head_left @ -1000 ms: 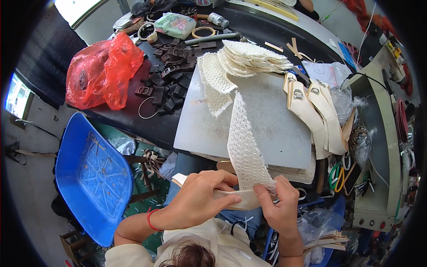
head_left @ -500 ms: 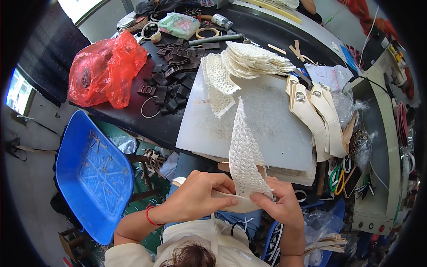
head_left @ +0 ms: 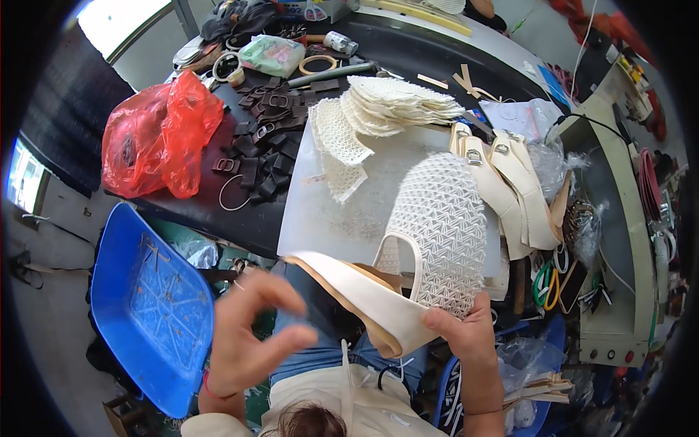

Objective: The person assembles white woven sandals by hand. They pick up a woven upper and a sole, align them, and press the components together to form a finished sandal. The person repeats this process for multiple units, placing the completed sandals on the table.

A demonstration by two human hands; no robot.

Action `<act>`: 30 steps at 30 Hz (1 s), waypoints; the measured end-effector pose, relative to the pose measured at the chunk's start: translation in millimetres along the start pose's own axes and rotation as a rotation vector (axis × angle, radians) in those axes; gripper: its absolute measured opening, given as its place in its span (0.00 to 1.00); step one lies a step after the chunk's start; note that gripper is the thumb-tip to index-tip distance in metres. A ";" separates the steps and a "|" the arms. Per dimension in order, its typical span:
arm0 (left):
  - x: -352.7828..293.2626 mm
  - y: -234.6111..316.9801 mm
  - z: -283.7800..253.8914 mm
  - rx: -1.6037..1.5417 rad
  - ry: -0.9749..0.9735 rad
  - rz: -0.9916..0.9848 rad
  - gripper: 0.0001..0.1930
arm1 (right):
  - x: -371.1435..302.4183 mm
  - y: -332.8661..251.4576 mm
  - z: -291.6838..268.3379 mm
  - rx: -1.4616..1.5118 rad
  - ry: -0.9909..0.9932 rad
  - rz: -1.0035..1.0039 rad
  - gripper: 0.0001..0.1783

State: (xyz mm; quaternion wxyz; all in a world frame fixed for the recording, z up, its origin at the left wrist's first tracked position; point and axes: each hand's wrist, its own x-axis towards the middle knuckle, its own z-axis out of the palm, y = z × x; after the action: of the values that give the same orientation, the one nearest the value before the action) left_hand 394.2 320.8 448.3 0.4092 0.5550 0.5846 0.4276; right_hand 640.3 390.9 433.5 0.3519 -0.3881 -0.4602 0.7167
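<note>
A cream shoe upper (head_left: 378, 300) with a white woven toe piece (head_left: 448, 226) is tilted over my lap. My right hand (head_left: 472, 336) pinches it where the woven piece meets the smooth leather, thumb on top. The opening of the upper faces left, and its tan lining shows along the lower edge. Off to the left, my left hand (head_left: 261, 336) is in the air with thumb and fingers apart, holding nothing and a little blurred. Beyond the upper, a pale board (head_left: 328, 218) bears a pile of white woven pieces (head_left: 408, 102).
Cream leather straps with buckles (head_left: 510, 186) lie at the board's right. Dark buckled straps (head_left: 266, 146) and a red plastic bag (head_left: 160, 138) are on the black table. A blue tub (head_left: 153, 306) stands at the left, a grey machine housing (head_left: 611, 291) at the right.
My left hand has let go of the upper and moved left. My right hand has turned the upper, so its woven toe now faces up and its leather back swings to the left.
</note>
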 end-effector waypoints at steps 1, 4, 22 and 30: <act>-4.7 -2.9 3.4 -0.038 -0.157 -0.065 0.19 | -0.6 0.5 2.0 0.033 0.005 -0.019 0.15; -8.5 -16.6 41.9 -0.494 -0.195 -0.196 0.20 | -2.4 7.5 9.5 -0.027 -0.090 -0.034 0.24; 2.3 -5.5 72.5 -0.903 0.027 -0.102 0.15 | -21.5 -1.7 -1.5 -0.354 0.000 -0.311 0.10; 143.2 35.2 10.3 -0.219 0.021 0.272 0.18 | 84.2 -152.9 -28.9 -0.739 0.376 -0.912 0.06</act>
State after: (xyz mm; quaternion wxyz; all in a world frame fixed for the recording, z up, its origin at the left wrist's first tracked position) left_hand 407.5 465.0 478.3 0.3994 0.5766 0.4584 0.5458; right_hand 650.2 524.9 548.6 0.5404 -0.3681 -0.7279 0.2063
